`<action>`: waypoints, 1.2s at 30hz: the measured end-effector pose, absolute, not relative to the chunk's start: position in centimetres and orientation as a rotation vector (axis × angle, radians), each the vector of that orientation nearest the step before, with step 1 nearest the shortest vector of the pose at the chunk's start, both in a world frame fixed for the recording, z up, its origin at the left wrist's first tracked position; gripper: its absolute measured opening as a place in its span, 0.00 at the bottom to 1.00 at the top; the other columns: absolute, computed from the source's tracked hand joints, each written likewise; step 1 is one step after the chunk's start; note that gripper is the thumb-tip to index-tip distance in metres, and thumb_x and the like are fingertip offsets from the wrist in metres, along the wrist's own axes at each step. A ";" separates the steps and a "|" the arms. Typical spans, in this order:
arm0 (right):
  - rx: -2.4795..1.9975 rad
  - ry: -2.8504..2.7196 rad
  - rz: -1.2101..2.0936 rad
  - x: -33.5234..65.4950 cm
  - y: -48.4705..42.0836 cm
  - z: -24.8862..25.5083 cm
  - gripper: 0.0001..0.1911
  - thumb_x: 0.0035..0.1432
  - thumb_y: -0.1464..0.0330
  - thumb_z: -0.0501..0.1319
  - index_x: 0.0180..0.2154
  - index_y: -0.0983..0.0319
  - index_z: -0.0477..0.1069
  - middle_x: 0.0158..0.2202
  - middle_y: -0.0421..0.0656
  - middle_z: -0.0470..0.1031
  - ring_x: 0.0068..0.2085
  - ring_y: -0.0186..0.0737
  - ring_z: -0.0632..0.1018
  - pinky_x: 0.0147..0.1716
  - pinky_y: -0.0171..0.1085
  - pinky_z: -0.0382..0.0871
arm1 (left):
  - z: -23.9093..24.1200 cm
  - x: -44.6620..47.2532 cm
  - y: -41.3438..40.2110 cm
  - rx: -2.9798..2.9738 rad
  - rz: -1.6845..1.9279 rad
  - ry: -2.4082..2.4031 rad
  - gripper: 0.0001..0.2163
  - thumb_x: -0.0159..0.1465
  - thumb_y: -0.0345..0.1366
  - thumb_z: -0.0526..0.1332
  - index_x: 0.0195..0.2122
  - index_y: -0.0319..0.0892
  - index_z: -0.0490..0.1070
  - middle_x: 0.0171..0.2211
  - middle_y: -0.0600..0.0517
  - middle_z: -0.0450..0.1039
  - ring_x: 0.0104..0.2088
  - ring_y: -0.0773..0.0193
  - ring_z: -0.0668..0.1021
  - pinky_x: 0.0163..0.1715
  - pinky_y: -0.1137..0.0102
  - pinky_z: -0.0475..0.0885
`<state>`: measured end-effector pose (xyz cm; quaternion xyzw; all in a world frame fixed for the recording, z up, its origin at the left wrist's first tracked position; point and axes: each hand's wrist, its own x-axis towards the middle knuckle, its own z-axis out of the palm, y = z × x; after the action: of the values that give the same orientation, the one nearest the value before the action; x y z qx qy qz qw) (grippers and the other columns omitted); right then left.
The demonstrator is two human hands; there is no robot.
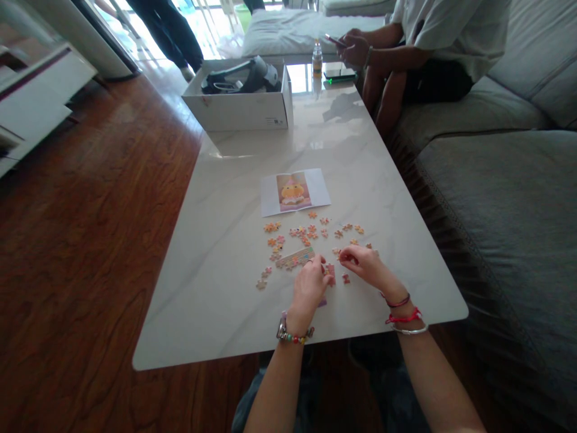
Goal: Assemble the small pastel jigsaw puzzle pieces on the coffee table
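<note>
My left hand (311, 281) is low over the white table with curled fingers, beside a small joined patch of pink puzzle pieces (332, 274). Whatever its fingertips hold is hidden. To the right, my right hand (366, 264) has thumb and fingers pinched together above the tabletop; anything between them is too small to make out. A joined strip of puzzle pieces (295, 258) lies left of my left hand. Several loose puzzle pieces (312, 231) are scattered beyond both hands. One reddish puzzle piece (346, 278) lies between my hands. A purple piece (322, 302) shows partly by my left wrist.
A creased sheet with a printed picture (294, 191) lies beyond the pieces. Farther off on the table (216, 252) stand an open white box (247, 112) with dark gear, a bottle (317, 60) and a phone (339, 73). A person sits on the grey sofa (505, 198); another stands behind.
</note>
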<state>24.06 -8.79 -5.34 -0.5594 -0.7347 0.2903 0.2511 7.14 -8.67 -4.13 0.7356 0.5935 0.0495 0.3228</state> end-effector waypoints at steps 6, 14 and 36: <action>-1.461 -1.758 0.935 22.8 -8.5 -5.5 0.07 0.50 0.75 0.54 0.34 0.63 0.65 0.30 0.40 0.70 0.31 0.31 0.73 0.32 0.32 0.66 | -4.2 7.0 -8.7 1.900 0.126 1.541 0.14 0.52 0.32 0.59 0.40 0.41 0.61 0.32 0.50 0.70 0.34 0.66 0.73 0.33 0.73 0.64; -1.469 -1.646 1.125 22.2 -8.4 -5.5 0.10 0.49 0.71 0.55 0.37 0.62 0.69 0.29 0.41 0.73 0.28 0.32 0.74 0.29 0.32 0.68 | -4.1 6.3 -8.7 1.903 0.181 1.532 0.14 0.54 0.33 0.59 0.41 0.42 0.60 0.34 0.51 0.70 0.35 0.66 0.72 0.33 0.73 0.65; -1.550 -1.711 1.054 22.6 -8.5 -5.5 0.06 0.49 0.70 0.57 0.30 0.63 0.71 0.26 0.41 0.75 0.26 0.32 0.73 0.25 0.31 0.66 | -3.8 5.7 -8.2 1.688 0.306 1.447 0.08 0.58 0.32 0.53 0.38 0.43 0.68 0.34 0.52 0.75 0.34 0.67 0.75 0.35 0.73 0.67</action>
<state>22.60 -8.51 -5.47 -0.5832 -0.6438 0.3963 0.2973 5.72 -8.21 -3.77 0.6776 0.5810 0.1230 0.4337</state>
